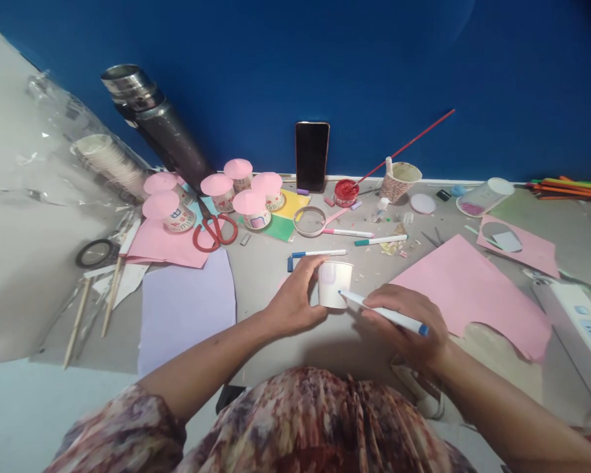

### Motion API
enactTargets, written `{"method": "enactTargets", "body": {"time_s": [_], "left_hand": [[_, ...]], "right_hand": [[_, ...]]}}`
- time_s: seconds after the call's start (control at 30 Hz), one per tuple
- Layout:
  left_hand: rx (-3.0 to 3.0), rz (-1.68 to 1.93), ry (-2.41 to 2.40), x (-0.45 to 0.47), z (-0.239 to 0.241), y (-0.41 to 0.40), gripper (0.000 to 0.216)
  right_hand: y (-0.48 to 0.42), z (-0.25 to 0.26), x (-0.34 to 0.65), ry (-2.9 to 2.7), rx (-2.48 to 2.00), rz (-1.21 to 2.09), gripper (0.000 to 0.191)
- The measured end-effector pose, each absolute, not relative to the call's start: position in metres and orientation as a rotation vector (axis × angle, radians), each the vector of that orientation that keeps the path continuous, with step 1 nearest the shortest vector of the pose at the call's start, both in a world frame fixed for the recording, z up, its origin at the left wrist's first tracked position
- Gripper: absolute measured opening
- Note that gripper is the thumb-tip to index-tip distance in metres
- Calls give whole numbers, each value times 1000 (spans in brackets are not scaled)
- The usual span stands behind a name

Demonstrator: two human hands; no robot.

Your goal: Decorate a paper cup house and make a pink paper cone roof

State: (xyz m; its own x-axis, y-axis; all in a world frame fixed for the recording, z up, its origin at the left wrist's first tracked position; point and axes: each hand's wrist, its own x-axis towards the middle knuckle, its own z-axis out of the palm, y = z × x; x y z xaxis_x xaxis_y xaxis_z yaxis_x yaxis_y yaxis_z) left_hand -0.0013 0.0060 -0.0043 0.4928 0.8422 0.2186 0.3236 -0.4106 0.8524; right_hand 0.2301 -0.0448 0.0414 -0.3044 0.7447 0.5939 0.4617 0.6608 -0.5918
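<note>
My left hand point(299, 294) is closed round the left side of a small white paper cup point(335, 286), which carries a pale purple patch on its wall. In my right hand point(414, 322) is a white marker point(387, 314) with a blue end, its blue tip at the cup's wall. Just beyond the cup lie a blue marker point(320, 253), its blue cap point(290, 265) and a green marker point(381, 241). Several decorated cups point(259, 218) with pink paper cone tops stand to the left.
Red-handled scissors point(215, 236), lilac paper point(187, 309) and a roll of black tape point(94, 253) lie left. A phone point(312, 156) leans on the blue wall behind a tape roll point(310, 222). Pink paper point(473, 282) and a power strip point(576, 328) are right; a flask point(167, 131) stands back left.
</note>
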Motion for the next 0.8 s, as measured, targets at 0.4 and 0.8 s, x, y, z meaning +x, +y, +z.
{"method": "enactTargets", "body": {"time_s": [0.4, 0.8], "left_hand": [[1922, 800, 978, -2, -3, 6, 81], [1948, 811, 944, -3, -8, 8, 85]], "right_hand": [[-43, 41, 229, -1982, -909, 332, 6], [-44, 40, 230, -1986, -812, 411, 4]]}}
